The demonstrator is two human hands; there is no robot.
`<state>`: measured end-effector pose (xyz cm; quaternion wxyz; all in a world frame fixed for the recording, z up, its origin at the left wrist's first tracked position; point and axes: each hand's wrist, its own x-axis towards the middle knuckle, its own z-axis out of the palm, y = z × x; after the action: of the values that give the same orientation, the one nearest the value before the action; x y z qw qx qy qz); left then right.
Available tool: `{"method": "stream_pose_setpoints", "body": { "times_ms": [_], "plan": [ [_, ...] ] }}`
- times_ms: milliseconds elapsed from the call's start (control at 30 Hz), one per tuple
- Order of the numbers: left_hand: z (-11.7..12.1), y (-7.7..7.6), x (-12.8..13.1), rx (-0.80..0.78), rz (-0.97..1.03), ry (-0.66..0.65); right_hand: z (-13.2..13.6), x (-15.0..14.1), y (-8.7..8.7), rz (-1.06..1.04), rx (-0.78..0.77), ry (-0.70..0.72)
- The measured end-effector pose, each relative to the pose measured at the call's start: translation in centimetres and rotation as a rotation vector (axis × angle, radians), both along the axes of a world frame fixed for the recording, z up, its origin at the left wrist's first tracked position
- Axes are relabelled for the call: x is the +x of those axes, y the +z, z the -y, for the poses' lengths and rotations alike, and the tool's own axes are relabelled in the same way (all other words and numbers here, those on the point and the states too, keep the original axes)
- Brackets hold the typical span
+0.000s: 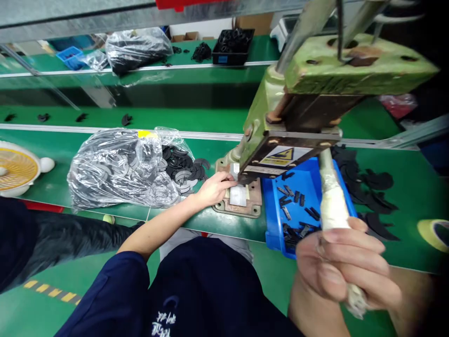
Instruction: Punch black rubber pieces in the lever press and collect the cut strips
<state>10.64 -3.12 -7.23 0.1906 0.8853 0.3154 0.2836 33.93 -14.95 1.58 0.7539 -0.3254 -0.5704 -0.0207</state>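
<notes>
My right hand (pixel 345 264) is wrapped round the lever handle (pixel 333 206), which is bound in whitish tape and belongs to a green hand press (pixel 266 103). My left hand (pixel 219 187) reaches to the press base (pixel 252 206), its fingers drawn together at the edge of the metal block there, just under the press head (pixel 284 150). Whatever those fingertips pinch is too small and hidden to name. Right of the base, a blue bin (pixel 271 224) holds several small black pieces (pixel 301 199).
A clear plastic bag (pixel 115 173) spills black curved pieces (pixel 184 171) left of the press. More dark curved pieces (pixel 379 196) and a tape roll (pixel 433 234) lie at right. A fan (pixel 17 168) and another person's sleeve (pixel 70 238) are at left. Behind runs a green conveyor belt (pixel 175 119).
</notes>
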Motion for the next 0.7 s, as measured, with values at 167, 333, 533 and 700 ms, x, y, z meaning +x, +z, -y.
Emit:
{"method": "stream_pose_setpoints", "body": {
  "times_ms": [167,333,533,700],
  "plan": [
    [0.2,1.9,-2.7,-0.064,-0.138,0.251,-1.1,-1.8,0.0,0.021,0.194,-0.049],
    [-1.8,3.8,-4.7,-0.164,-0.594,0.669,-0.1,-2.4,0.7,-0.071,0.107,-0.101],
    [-4.4,4.7,-2.6,-0.245,-0.832,0.694,0.4,-1.9,0.5,-0.013,0.055,0.005],
    [-6.4,5.6,-1.7,-0.399,-0.861,0.713,0.8,-1.2,0.3,0.031,0.038,0.053]
  ]
}}
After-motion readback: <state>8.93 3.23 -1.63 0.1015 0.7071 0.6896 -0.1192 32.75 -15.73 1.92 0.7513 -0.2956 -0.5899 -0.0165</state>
